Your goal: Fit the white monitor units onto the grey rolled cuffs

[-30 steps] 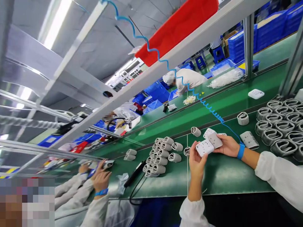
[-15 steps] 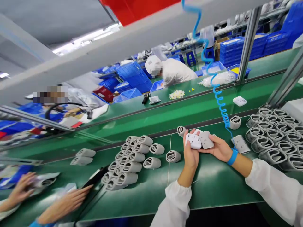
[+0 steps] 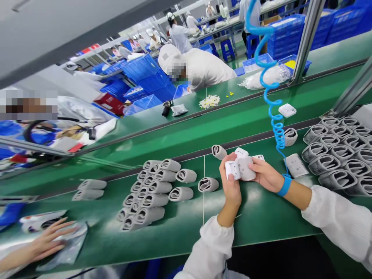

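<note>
Pinching white socket adapter (image 3: 240,169), long axis sideways, between left hand (image 3: 231,182) and right hand (image 3: 266,175)

The left hand (image 3: 231,182) and right hand (image 3: 266,175) come out of loose white sleeves, the left sleeve (image 3: 210,248) and the right sleeve (image 3: 334,219), both of a smooth, lightweight cloth gathered at the cuffs. A flat blue wristband (image 3: 285,185) circles the right wrist, and a thin blue cord (image 3: 278,131) leads from it, curling upward in a springy coil.
</note>
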Demonstrator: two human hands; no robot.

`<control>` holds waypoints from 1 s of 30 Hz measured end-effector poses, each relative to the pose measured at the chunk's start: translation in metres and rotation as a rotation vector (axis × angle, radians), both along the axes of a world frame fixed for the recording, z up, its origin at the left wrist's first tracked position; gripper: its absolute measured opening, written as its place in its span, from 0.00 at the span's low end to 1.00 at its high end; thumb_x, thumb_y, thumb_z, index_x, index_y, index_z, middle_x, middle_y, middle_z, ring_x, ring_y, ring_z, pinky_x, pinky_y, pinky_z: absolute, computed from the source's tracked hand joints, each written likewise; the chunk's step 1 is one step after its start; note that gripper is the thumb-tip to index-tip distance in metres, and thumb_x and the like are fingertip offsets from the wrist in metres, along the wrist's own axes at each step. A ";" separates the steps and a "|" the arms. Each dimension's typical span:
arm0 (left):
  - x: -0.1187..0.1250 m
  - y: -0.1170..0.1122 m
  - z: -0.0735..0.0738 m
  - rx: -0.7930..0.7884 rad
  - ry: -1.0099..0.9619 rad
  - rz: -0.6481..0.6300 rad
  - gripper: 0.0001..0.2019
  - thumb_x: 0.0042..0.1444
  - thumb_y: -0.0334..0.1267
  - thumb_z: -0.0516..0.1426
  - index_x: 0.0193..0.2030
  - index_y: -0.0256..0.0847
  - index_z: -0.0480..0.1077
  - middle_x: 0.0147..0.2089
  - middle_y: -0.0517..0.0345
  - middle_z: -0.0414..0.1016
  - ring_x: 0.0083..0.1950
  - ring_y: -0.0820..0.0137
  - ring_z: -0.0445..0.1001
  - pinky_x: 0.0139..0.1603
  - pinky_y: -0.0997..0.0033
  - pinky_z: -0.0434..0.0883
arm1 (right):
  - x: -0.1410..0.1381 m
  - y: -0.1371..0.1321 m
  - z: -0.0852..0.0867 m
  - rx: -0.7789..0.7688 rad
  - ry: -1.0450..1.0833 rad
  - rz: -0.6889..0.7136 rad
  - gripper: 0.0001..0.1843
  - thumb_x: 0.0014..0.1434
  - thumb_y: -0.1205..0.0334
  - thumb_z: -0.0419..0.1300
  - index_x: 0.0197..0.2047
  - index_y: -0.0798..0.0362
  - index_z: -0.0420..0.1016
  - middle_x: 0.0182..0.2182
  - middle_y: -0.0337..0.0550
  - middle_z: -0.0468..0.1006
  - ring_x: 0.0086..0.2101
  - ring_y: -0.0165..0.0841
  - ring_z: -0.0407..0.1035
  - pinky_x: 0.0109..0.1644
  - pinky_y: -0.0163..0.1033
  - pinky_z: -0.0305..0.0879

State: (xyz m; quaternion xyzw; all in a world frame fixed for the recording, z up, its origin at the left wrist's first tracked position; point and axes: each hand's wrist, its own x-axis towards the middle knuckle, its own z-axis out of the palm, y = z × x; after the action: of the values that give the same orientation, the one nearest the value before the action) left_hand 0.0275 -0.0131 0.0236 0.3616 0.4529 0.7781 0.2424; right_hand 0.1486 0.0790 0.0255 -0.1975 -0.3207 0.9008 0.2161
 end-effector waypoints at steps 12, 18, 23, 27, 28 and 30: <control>-0.009 -0.007 -0.005 -0.037 0.345 0.043 0.33 0.74 0.65 0.51 0.74 0.46 0.71 0.74 0.43 0.72 0.74 0.46 0.70 0.77 0.42 0.66 | -0.002 -0.003 0.002 0.051 0.028 0.017 0.28 0.61 0.48 0.80 0.58 0.50 0.81 0.55 0.47 0.84 0.50 0.39 0.80 0.54 0.42 0.79; -0.014 -0.008 -0.011 -0.047 0.437 0.030 0.40 0.70 0.72 0.51 0.74 0.45 0.70 0.74 0.40 0.71 0.75 0.43 0.70 0.78 0.38 0.65 | -0.003 -0.005 -0.006 0.146 -0.076 -0.028 0.30 0.59 0.47 0.81 0.57 0.49 0.79 0.49 0.45 0.84 0.46 0.37 0.78 0.45 0.38 0.75; -0.015 -0.009 -0.007 -0.021 0.587 0.022 0.37 0.70 0.69 0.54 0.74 0.47 0.69 0.75 0.40 0.70 0.76 0.42 0.68 0.79 0.34 0.61 | -0.006 -0.007 -0.007 0.277 -0.078 -0.110 0.25 0.59 0.48 0.81 0.51 0.50 0.79 0.45 0.42 0.82 0.43 0.36 0.76 0.45 0.39 0.75; -0.015 -0.008 -0.005 -0.077 0.596 0.009 0.38 0.70 0.67 0.58 0.78 0.47 0.65 0.78 0.38 0.67 0.78 0.42 0.66 0.81 0.34 0.59 | -0.008 -0.008 -0.005 0.333 -0.071 -0.152 0.24 0.59 0.49 0.80 0.52 0.49 0.78 0.48 0.43 0.83 0.50 0.40 0.77 0.57 0.45 0.76; -0.015 -0.007 -0.006 -0.089 0.577 0.016 0.39 0.70 0.67 0.57 0.79 0.46 0.64 0.79 0.38 0.66 0.80 0.42 0.64 0.82 0.35 0.58 | -0.008 -0.008 -0.004 0.351 -0.082 -0.163 0.24 0.59 0.48 0.80 0.51 0.49 0.78 0.48 0.43 0.83 0.50 0.41 0.77 0.58 0.47 0.76; -0.015 -0.005 -0.007 -0.107 0.559 0.055 0.40 0.71 0.67 0.56 0.81 0.45 0.62 0.82 0.39 0.62 0.83 0.43 0.58 0.84 0.37 0.53 | -0.008 -0.007 -0.002 0.386 -0.083 -0.191 0.25 0.59 0.48 0.79 0.53 0.48 0.78 0.50 0.44 0.83 0.52 0.43 0.78 0.62 0.50 0.75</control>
State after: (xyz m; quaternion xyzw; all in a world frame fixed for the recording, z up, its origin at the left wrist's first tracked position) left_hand 0.0130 -0.0177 0.0164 0.5364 0.5523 0.6293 0.1059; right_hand 0.1406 0.0724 0.0235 -0.2190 -0.4755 0.7893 0.3209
